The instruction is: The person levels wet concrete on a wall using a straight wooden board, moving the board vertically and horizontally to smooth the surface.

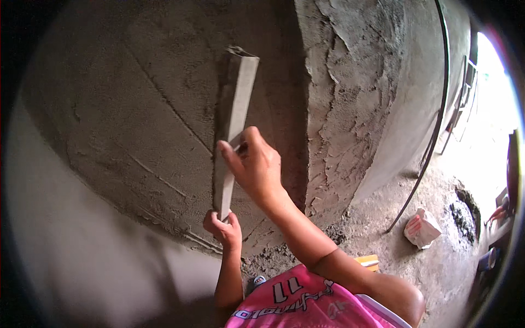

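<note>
A pale grey screed bar point(240, 98), hollow at its far end, lies lengthwise against the wet mortar on the wall point(158, 109). Its near end is gripped by my left hand point(224, 229), thumb and fingers on either side. Farther up, around the middle of the bar, my right hand point(256, 164) is closed on it with the thumb along its left side. Thin ridges and lines mark the mortar left of the bar. A corner edge runs to the right of it, and beyond that edge rougher mortar point(350, 104) covers the adjoining face.
A dark hose or cable point(444, 71) hangs down at the right. On the floor stand a crumpled white bag point(423, 228), a mortar heap point(464, 218) and a blue container point(486, 259). A yellow object point(367, 262) lies beside my right arm. Mortar crumbs line the wall's foot.
</note>
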### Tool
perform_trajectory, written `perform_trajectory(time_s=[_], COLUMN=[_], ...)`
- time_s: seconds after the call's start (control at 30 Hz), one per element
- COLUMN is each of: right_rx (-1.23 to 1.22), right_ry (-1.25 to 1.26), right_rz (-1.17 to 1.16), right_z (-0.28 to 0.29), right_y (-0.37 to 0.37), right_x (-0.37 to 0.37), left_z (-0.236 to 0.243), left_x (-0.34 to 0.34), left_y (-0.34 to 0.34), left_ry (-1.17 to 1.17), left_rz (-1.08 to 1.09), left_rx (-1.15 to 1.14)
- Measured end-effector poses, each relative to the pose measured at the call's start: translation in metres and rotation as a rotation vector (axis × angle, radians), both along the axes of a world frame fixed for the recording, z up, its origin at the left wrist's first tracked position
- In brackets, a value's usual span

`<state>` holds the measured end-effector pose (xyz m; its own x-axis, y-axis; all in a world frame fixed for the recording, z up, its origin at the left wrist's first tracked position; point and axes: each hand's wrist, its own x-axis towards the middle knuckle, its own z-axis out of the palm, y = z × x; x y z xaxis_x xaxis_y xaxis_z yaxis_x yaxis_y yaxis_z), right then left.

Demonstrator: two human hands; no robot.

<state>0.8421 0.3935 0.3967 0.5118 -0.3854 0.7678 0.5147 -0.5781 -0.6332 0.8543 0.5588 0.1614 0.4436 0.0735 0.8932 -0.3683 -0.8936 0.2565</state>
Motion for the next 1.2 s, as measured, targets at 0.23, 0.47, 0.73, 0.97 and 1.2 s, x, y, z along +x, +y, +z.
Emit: perform_trajectory(time_s=[0.23, 0.47, 0.73, 0.97, 1.2], right_rx=[-0.079, -0.112, -0.210, -0.146, -0.094], right_ry=[0.035, 0.346, 0.682, 0.734, 0.763], right_rz=[0.153, 0.211, -0.141, -0.328, -0.372], right_z=[-0.049, -0.191, -0.261, -0.281, -0.317], right_y=[-0.006, -0.015, -0.053, -0.068, -0.069], right_x=[-0.030, -0.062, -0.162, -0.211, -0.203], left_z=[-0.030, -0.174, -0.323, -0.378, -0.363], left_x=[-0.004, -0.061, -0.115, -0.123, -0.145], left_y=[0.008, 0.040, 0.144, 0.163, 0.144], left_ry=[0.246, 0.894, 1.906, 2.042, 1.671], left_rz=[-0.125, -0.459, -0.294, -0.299, -0.572], left_rx=[-0.160, -0.113, 0.305, 0.231, -0.275])
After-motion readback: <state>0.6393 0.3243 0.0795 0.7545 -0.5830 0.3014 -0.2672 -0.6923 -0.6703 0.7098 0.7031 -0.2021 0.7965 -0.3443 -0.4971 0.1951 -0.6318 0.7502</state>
